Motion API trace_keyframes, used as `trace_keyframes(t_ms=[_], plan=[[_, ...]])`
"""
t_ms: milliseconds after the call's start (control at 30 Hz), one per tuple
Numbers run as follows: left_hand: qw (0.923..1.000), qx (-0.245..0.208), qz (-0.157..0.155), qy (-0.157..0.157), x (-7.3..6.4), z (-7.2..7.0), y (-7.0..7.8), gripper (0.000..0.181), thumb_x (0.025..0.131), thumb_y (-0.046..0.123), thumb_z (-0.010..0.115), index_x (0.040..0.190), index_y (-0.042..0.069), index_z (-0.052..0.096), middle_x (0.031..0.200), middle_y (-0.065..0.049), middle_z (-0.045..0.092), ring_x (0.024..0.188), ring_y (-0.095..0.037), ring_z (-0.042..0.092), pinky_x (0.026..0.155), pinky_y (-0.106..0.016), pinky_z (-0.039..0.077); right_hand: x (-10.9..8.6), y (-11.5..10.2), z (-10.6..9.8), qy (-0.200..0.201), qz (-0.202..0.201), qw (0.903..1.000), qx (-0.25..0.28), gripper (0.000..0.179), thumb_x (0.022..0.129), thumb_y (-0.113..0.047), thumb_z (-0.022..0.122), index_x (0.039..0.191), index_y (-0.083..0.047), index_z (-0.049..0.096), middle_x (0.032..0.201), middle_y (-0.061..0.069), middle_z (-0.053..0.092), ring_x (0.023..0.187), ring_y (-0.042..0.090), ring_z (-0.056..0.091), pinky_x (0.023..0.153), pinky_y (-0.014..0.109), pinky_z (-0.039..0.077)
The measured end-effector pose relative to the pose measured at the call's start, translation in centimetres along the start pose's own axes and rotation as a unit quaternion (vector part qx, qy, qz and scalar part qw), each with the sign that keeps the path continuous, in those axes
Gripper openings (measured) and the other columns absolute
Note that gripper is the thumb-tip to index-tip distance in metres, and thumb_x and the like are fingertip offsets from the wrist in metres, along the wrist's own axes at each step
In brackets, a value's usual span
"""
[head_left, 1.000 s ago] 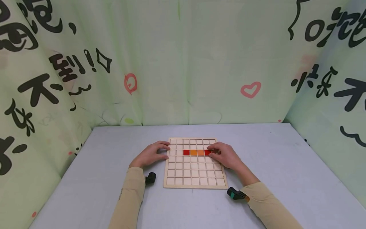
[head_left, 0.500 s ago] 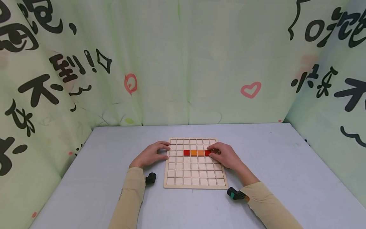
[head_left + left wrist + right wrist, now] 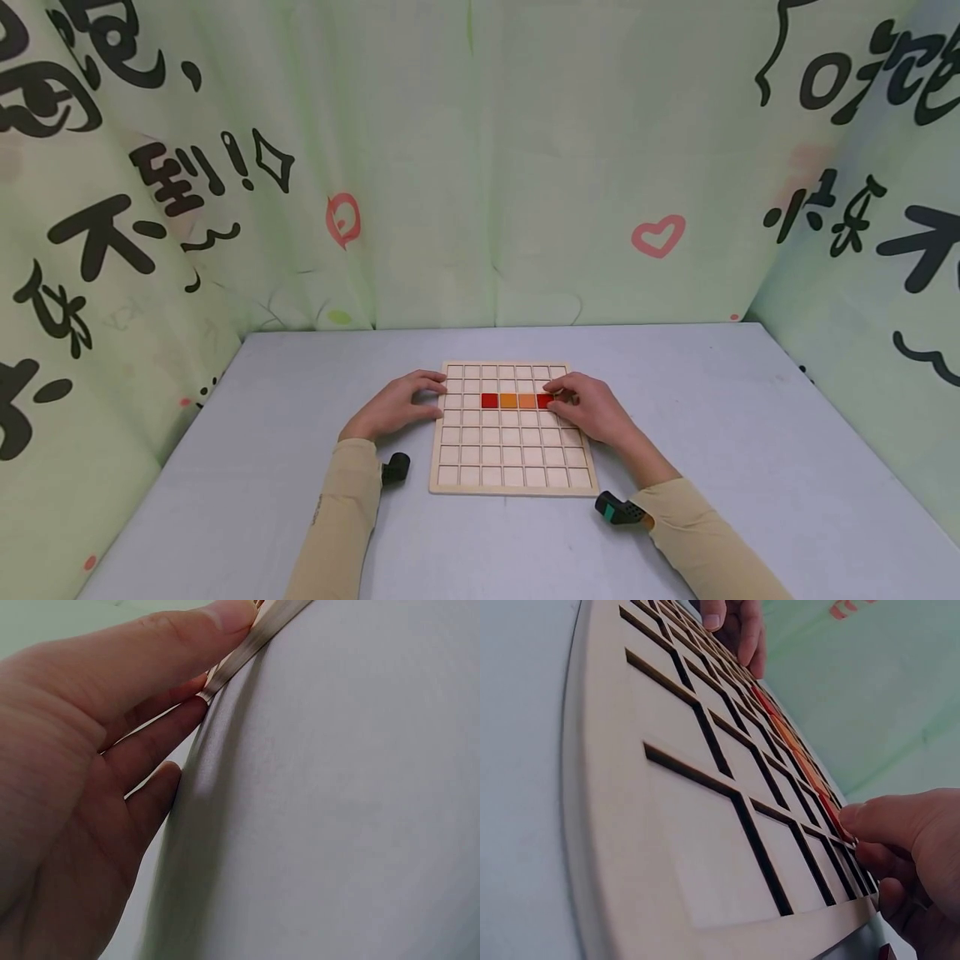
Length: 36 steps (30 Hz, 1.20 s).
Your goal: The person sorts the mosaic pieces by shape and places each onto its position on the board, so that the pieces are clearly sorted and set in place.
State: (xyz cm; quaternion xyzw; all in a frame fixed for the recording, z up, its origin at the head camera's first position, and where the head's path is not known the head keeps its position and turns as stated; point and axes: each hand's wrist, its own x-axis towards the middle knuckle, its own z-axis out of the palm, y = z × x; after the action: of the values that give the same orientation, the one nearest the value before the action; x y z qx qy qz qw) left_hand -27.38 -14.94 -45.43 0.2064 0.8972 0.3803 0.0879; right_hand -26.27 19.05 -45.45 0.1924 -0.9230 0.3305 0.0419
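Observation:
A light wooden grid board [image 3: 491, 457] lies on the table in the head view. One of its rows holds a red tile [image 3: 489, 401], two orange tiles [image 3: 517, 401] and another red tile [image 3: 544, 401] at the right end. My left hand [image 3: 396, 405] touches the board's left edge with thumb and fingertips, the fingers fairly straight. My right hand [image 3: 592, 407] reaches over the right edge and pinches the right-end red tile between thumb and index finger. The right wrist view shows the thumb [image 3: 870, 817] on that tile, other fingers curled below.
A small red piece [image 3: 887, 952] shows beneath the right hand in the right wrist view; what it is cannot be told. A pale cloth-covered table [image 3: 480, 550] surrounds the board. Printed curtains [image 3: 495, 167] stand behind and at both sides.

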Motion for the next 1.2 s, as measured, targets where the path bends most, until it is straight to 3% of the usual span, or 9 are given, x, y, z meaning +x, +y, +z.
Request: trace_keyframes(t_ms=[367,1200], plan=[[1.0000,0.001,-0.002,-0.001,0.0,0.1,0.0,0.037,0.087,0.019,0.076,0.120,0.007,0.067,0.143,0.000,0.050,0.138,-0.024,0.039,0.114,-0.041,0.033,-0.6,0.3,-0.9,0.004,0.050,0.9982,0.034,0.032,0.090,-0.017,0.071,0.120,-0.006,0.068,0.115,0.009,0.066,0.098,0.024,0.062,0.085,0.043,0.053],[1.0000,0.001,-0.001,0.003,0.1,0.1,0.0,0.037,0.086,0.020,0.077,0.119,0.008,0.068,0.142,0.001,0.051,0.137,-0.023,0.040,0.113,-0.040,0.033,-4.3,2.9,-5.4,0.007,0.124,0.9922,0.010,0.042,0.093,-0.026,0.068,0.129,-0.007,0.060,0.123,0.013,0.062,0.107,0.029,0.058,0.088,0.045,0.054]])
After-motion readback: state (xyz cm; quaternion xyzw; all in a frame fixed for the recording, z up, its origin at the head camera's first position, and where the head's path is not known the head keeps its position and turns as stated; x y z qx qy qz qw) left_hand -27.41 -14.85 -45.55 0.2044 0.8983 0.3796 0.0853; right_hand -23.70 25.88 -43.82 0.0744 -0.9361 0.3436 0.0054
